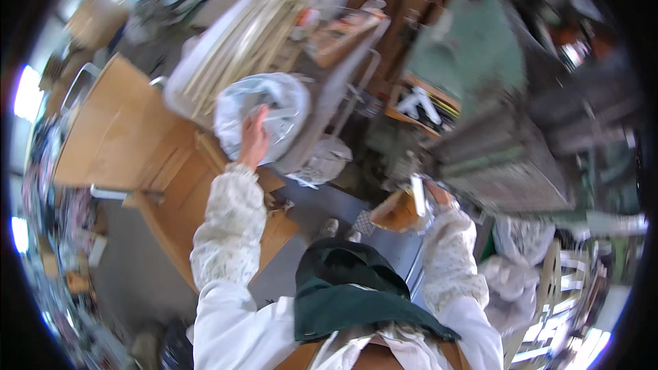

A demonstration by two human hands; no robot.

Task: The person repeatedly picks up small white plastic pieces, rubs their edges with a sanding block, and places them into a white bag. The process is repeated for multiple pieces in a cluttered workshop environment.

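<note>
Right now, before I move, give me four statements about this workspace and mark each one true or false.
1. The left hand is at the white plastic bag. True.
2. Both forearms are bare. False: patterned sleeves cover them.
3. The green machine is farther right than the bag. True.
4. Nothing stands left of the bag. False: an open cardboard box is there.

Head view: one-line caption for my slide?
Left hand at an open whitish plastic bag beside an open cardboard box, right hand by the green machine, its hold unclear.
</note>
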